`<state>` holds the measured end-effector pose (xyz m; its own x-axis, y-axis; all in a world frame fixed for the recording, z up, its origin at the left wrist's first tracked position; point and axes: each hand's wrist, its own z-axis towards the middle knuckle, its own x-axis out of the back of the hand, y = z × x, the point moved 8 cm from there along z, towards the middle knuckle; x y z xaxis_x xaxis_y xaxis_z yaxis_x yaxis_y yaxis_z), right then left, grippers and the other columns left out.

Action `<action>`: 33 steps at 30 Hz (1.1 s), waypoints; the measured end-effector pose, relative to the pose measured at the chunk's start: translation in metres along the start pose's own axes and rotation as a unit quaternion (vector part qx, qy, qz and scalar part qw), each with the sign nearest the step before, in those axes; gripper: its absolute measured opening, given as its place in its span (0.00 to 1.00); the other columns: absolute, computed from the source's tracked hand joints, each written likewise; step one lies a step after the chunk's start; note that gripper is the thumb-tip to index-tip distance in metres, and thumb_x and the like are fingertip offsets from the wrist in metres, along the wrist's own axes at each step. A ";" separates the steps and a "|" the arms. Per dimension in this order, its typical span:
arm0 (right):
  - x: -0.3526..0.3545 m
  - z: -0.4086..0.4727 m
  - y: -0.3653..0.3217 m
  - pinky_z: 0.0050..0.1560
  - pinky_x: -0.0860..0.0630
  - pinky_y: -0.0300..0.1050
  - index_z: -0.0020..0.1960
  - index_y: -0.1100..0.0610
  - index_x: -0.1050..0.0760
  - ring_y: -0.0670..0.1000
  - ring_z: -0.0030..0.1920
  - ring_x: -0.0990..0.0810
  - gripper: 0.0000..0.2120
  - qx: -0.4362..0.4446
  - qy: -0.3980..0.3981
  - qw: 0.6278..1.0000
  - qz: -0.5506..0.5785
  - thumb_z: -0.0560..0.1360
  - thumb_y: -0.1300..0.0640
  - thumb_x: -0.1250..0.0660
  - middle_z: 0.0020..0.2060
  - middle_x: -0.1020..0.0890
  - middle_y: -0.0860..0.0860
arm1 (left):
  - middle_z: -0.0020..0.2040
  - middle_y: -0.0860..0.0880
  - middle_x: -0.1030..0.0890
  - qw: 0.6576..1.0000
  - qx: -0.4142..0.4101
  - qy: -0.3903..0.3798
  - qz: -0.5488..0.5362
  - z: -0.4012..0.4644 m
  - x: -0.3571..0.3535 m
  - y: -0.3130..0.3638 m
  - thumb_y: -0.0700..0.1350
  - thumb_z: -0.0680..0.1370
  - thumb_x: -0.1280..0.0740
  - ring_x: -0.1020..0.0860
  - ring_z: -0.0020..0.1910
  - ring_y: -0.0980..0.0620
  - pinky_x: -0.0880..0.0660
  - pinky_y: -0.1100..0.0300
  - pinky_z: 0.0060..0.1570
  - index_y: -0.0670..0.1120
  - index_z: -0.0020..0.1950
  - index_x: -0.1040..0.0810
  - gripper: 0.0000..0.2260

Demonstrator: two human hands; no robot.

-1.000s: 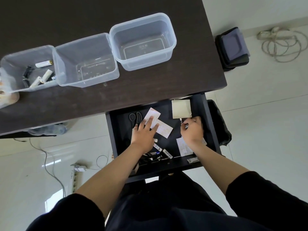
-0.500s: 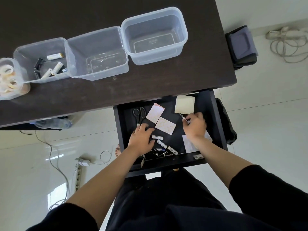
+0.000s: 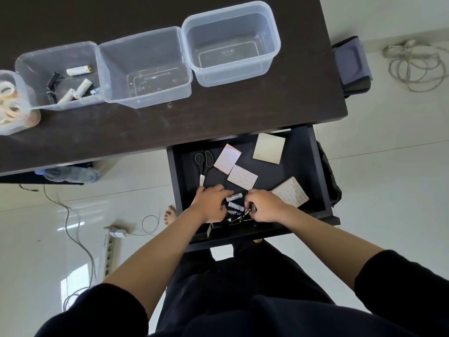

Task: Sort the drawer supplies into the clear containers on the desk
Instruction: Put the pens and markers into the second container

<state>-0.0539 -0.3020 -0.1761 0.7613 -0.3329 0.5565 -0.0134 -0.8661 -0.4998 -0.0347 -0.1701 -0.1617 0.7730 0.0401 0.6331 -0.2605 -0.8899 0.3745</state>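
Counts, as I see them from the head camera

I count two hands, left hand point(image 3: 210, 205) and right hand point(image 3: 266, 206); four clear containers point(image 3: 233, 40) far beyond them on the desk; three label sheets point(image 3: 242, 177) just past the fingertips, one at the right hand's outer side; one sticky-note pad point(image 3: 269, 148) beyond the right hand; one pair of scissors point(image 3: 203, 161) beyond the left hand; at least three batteries point(image 3: 234, 197) between the hands, others hidden; about four white batteries point(image 3: 79, 70) in the second container.
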 end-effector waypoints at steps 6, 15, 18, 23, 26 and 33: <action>-0.018 0.000 -0.004 0.49 0.26 0.48 0.60 0.53 0.32 0.55 0.52 0.22 0.24 -0.038 -0.019 0.999 0.007 0.67 0.54 0.29 0.57 0.25 0.49 | 0.61 0.49 0.27 0.997 0.017 -0.068 -0.034 0.004 -0.015 0.011 0.51 0.74 0.38 0.28 0.61 0.48 0.41 0.48 0.66 0.52 0.69 0.35 0.23; -0.029 -0.001 -0.003 0.44 0.29 0.43 0.56 0.49 0.23 0.52 0.50 0.21 0.15 -0.051 -0.069 0.996 0.026 0.70 0.48 0.30 0.48 0.19 0.49 | 0.52 0.52 0.19 0.996 0.018 -0.074 0.041 0.009 -0.030 0.013 0.54 0.70 0.32 0.23 0.54 0.48 0.40 0.49 0.61 0.51 0.57 0.30 0.19; -0.030 0.001 -0.004 0.42 0.32 0.42 0.54 0.50 0.23 0.50 0.44 0.24 0.13 -0.048 -0.084 0.994 0.048 0.70 0.50 0.31 0.43 0.22 0.47 | 0.50 0.53 0.20 0.996 0.018 -0.091 0.016 0.011 -0.030 0.010 0.54 0.70 0.31 0.23 0.53 0.48 0.38 0.50 0.59 0.51 0.56 0.29 0.18; -0.034 0.000 -0.006 0.41 0.32 0.42 0.51 0.53 0.23 0.53 0.45 0.23 0.10 -0.051 -0.106 0.991 0.061 0.70 0.54 0.34 0.43 0.25 0.48 | 0.50 0.52 0.21 0.991 0.027 -0.114 -0.064 0.004 -0.034 0.005 0.52 0.71 0.31 0.24 0.52 0.49 0.37 0.51 0.61 0.52 0.58 0.29 0.18; -0.038 -0.002 -0.009 0.46 0.31 0.45 0.47 0.56 0.24 0.56 0.50 0.24 0.10 -0.048 -0.116 0.991 0.044 0.73 0.51 0.37 0.49 0.27 0.53 | 0.52 0.52 0.21 0.992 0.015 -0.126 -0.026 0.003 -0.038 0.007 0.52 0.72 0.33 0.24 0.54 0.48 0.39 0.51 0.61 0.52 0.57 0.26 0.15; -0.032 -0.001 -0.011 0.48 0.27 0.49 0.49 0.58 0.21 0.55 0.48 0.23 0.11 -0.041 -0.125 0.990 0.050 0.72 0.51 0.34 0.48 0.23 0.53 | 0.52 0.51 0.21 0.990 0.013 -0.142 0.000 0.004 -0.035 0.008 0.54 0.73 0.34 0.24 0.55 0.47 0.37 0.51 0.60 0.52 0.57 0.25 0.14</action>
<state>-0.0791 -0.2823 -0.1874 0.8899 -0.3244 0.3206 -0.1410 -0.8642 -0.4831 -0.0619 -0.1809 -0.1838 0.9052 -0.0863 0.4162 -0.2488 -0.9015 0.3542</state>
